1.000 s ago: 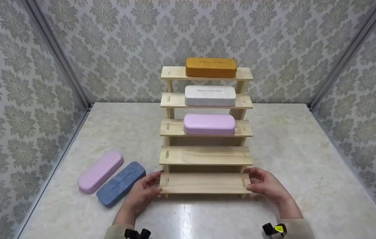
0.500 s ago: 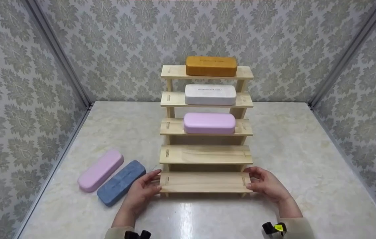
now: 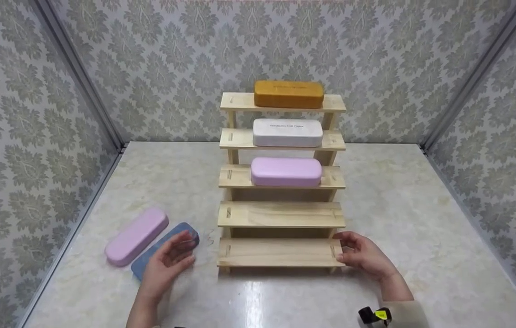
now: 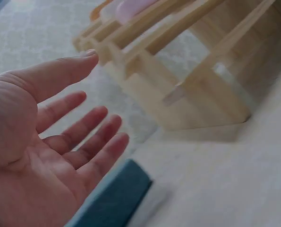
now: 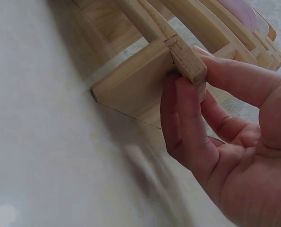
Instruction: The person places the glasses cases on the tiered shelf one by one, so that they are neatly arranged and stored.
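A stepped wooden display rack (image 3: 281,253) stands on the table. My right hand (image 3: 367,255) grips the right end of its lowest shelf; in the right wrist view thumb and fingers pinch the board's end (image 5: 190,59). My left hand (image 3: 162,269) hovers over a blue oblong case (image 3: 186,228), which looks like a glasses case, hiding part of it. In the left wrist view that hand (image 4: 55,142) has its fingers loosely extended and holds nothing, with the blue case (image 4: 116,194) beside it. A pink case (image 3: 137,237) lies farther left.
On the rack's upper shelves sit an orange case (image 3: 289,94), a white case (image 3: 287,133) and another pink case (image 3: 286,171). The two lowest shelves are bare wood. Patterned wall panels (image 3: 258,45) enclose the table (image 3: 422,218) at the back and sides.
My left hand has let go of the rack's lowest shelf and moved left over the blue case. My right hand keeps its grip, and the rack stands in place.
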Tool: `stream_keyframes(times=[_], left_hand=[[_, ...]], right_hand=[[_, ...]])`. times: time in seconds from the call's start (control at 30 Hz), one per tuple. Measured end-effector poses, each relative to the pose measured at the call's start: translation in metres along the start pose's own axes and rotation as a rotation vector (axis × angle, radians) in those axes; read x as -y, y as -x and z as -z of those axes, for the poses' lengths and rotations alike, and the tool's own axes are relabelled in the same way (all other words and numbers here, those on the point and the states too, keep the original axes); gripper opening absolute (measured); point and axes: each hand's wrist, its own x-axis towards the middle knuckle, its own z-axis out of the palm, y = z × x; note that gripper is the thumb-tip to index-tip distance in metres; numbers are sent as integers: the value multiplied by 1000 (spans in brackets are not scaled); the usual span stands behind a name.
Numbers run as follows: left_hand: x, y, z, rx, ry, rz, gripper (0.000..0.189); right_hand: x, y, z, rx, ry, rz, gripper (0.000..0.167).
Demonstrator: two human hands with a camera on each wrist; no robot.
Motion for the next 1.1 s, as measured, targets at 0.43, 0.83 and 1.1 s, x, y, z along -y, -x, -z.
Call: stream_keyframes(times=[0.43, 0.83, 1.1], left_hand=[[7, 10, 69, -337, -164, 243, 72], [22, 12, 81, -311, -269, 313, 82], [27, 8, 85, -164, -256, 350, 99]], right_hand=[[-1, 1, 0, 9, -13, 12, 68], [-2, -1, 1, 3, -27, -2, 68], [-3, -1, 1, -2, -11, 5, 68]])
